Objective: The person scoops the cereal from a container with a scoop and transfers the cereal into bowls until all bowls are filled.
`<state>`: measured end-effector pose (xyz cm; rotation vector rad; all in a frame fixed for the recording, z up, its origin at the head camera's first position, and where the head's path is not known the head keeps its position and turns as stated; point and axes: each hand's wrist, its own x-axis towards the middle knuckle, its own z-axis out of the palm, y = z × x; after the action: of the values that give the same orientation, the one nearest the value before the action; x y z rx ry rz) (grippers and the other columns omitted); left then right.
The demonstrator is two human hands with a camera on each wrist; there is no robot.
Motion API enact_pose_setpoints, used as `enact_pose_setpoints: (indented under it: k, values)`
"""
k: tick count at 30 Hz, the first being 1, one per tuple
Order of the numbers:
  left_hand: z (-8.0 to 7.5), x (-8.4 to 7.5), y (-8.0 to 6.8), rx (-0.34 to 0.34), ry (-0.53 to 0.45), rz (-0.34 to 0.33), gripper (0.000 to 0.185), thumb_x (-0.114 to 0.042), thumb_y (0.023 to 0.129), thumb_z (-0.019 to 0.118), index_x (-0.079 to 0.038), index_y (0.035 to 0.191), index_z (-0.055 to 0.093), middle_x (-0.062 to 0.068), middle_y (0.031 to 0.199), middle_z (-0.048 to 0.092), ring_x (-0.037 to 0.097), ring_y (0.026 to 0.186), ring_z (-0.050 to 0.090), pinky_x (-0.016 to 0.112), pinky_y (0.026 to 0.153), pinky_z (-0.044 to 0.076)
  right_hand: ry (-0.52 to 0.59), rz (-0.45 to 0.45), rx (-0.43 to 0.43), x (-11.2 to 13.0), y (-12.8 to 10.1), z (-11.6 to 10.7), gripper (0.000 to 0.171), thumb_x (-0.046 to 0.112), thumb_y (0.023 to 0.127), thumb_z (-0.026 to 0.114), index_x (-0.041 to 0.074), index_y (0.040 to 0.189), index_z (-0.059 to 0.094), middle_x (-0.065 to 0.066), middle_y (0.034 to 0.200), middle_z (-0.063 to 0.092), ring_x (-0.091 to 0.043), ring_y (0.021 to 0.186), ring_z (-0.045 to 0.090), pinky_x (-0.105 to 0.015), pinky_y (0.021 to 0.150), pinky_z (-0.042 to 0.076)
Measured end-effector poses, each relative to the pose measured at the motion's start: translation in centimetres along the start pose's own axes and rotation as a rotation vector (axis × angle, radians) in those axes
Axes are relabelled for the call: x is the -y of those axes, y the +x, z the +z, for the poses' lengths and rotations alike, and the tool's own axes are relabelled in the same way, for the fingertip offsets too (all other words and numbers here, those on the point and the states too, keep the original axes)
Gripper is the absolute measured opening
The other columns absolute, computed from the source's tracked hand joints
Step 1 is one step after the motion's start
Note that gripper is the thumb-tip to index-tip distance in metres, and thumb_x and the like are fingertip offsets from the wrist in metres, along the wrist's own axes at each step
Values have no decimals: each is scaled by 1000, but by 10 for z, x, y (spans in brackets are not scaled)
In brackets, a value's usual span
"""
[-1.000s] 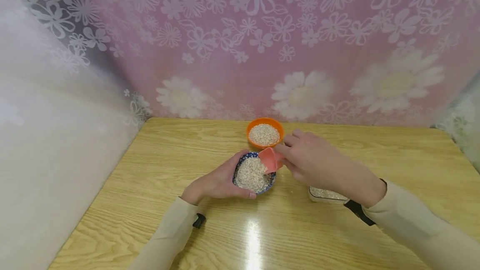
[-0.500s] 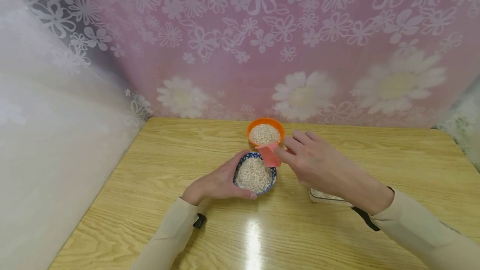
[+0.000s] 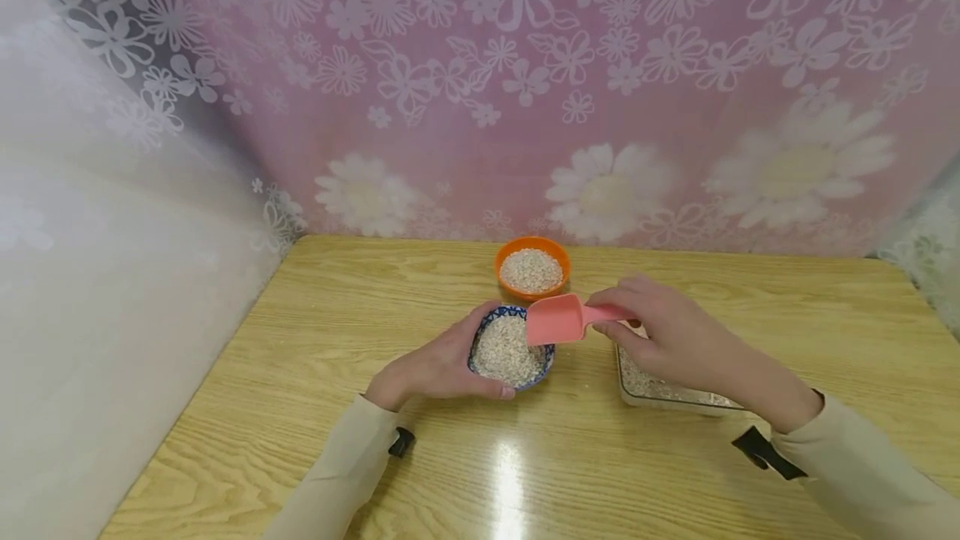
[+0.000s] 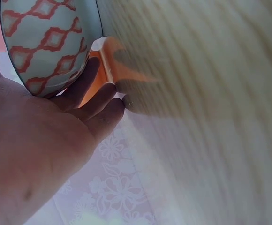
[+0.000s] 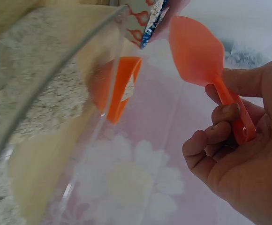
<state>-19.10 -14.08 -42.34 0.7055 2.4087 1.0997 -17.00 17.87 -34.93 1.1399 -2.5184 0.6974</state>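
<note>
Right hand grips the pink scoop beside the left hand-cupped bowl.

From here the left hand fills the lower left, its fingers curled against the side of a pale bowl patterned with red diamond lattice. Just past the fingertips an orange bowl shows, blurred. The wooden bench runs across the right, and flowered pink cloth lies below.
</note>
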Motion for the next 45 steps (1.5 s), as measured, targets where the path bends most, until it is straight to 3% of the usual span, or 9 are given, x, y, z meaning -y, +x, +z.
enact_pose_setpoints:
  k: [3,11,21,24,28,35,40,45]
  values:
    - [-1,-1,1,-3,14,3,113,-50,77,86,-24,163,17,-3,156,41,18,138,47,47,114,42,68,138,15,-6,-12,-5,27,8,91,75,17,117,72,9,101,69,-1,74,47,-22,63,42]
    - [-1,-2,1,-1,58,-41,117,-54,76,85,-25,164,14,0,162,36,22,144,42,51,117,39,78,325,-15,-25,-49,-25,25,14,94,75,23,116,72,2,107,73,0,71,51,-22,59,42]
    - [-1,-2,0,8,56,-57,118,-55,77,85,-25,164,12,2,164,33,23,146,39,52,119,37,-46,438,-12,-54,-104,-45,25,16,91,78,21,115,73,-6,107,75,10,79,57,-22,58,45]
    - [-3,-2,0,6,48,-55,117,-55,77,84,-25,164,13,1,164,33,23,146,40,52,118,37,-106,458,12,-58,-113,-48,27,17,90,79,20,116,71,-7,104,76,10,72,51,-22,55,40]
    - [-4,-1,0,4,55,-51,117,-55,77,85,-24,164,13,1,163,34,22,145,40,51,119,37,-172,441,48,-63,-120,-49,30,15,86,82,18,114,71,-6,101,74,5,66,43,-22,55,32]
    - [-4,4,1,1,43,-34,115,-53,77,85,-25,164,14,0,162,34,20,146,39,50,119,36,-233,345,107,-73,-122,-41,35,10,79,86,13,111,73,-4,101,73,1,75,51,-22,55,38]
    - [-5,3,1,-2,55,-38,117,-54,77,85,-25,164,14,1,164,33,22,147,38,51,120,36,-259,224,27,-81,-121,-28,36,9,76,87,16,109,74,10,94,67,-10,80,53,-26,59,40]
    - [-5,3,3,-18,65,-35,119,-56,76,85,-24,165,14,1,166,31,23,150,37,52,120,36,-278,106,-78,-87,-121,-14,23,14,81,86,19,101,76,8,92,58,-11,81,44,-29,66,37]
